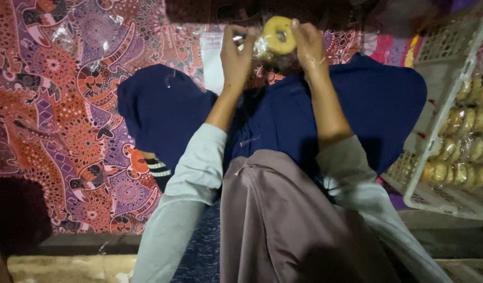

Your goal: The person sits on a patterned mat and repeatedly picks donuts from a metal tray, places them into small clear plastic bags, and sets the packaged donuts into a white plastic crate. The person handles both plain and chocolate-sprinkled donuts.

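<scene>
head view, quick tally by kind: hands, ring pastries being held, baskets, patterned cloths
hands: 2, left hand and right hand
ring pastry in clear wrap, held between both hands: 1
white basket with wrapped pastries: 1
patterned cloth: 1
total: 5

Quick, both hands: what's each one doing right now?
Left hand: pinched shut on the clear plastic wrap.
Right hand: closed on the wrapped yellow ring pastry.

Glossy clear plastic wrap — matt patterned cloth — crate seemingly plastic.
</scene>
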